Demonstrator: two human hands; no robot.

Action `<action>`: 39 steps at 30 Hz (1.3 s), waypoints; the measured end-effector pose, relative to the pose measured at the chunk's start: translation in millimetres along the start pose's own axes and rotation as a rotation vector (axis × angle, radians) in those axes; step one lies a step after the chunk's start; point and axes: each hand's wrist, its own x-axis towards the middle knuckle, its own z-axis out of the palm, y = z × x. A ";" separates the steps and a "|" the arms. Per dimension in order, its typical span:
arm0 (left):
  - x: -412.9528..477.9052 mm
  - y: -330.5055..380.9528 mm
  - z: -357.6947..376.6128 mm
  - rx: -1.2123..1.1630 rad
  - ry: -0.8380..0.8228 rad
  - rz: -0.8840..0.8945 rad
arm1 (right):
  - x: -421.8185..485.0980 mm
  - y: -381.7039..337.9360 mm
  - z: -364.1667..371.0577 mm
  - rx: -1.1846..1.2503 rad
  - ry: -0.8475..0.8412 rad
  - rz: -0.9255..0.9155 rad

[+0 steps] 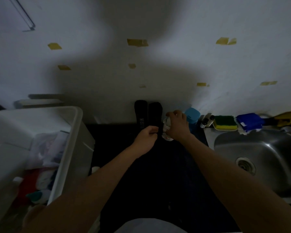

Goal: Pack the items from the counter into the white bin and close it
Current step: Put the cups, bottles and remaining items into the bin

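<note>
The black bottle [155, 115] by the wall is gripped at its near end by the left hand [145, 137], a crumpled white bundle [166, 130] is clutched by the right hand [176, 126], and both are best lifted clear before being carried left into the open white bin [74, 125].

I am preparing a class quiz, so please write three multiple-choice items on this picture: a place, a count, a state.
1. Where is the sponge? A) beside the sink B) in the bin C) in a hand
2. How many black bottles stand at the wall? A) one B) two C) four
3. What is the left hand doing? A) lying flat B) gripping a bottle C) pointing

Answers: 1 A, the sponge lies by the rim of the sink; 2 B, two black bottles stand side by side; 3 B, the left hand curls its fingers round one bottle's base.
</note>
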 end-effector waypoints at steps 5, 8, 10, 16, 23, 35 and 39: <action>-0.8 -5.9 1.8 -0.005 -0.014 -0.004 | -7.9 1.0 -2.2 0.011 -0.035 -0.031; -3.5 -12.7 2.1 -0.006 -0.023 -0.003 | -17.2 1.3 4.7 0.018 -0.047 -0.006; -5.8 -17.5 1.1 -0.006 -0.027 -0.011 | -23.4 0.9 9.7 0.032 -0.021 0.007; -16.0 -25.8 -11.5 -0.007 0.002 0.010 | -41.3 -2.5 13.3 0.097 -0.015 -0.008; -25.8 -30.6 -37.8 -0.024 0.008 0.080 | -58.2 -31.9 -9.7 0.266 -0.096 -0.168; -78.0 -14.3 -119.5 0.040 -0.129 0.331 | -72.2 -134.0 -78.1 0.419 -0.027 -0.420; -99.2 -11.4 -147.8 -0.001 0.006 0.385 | -79.4 -174.8 -86.1 0.469 -0.017 -0.505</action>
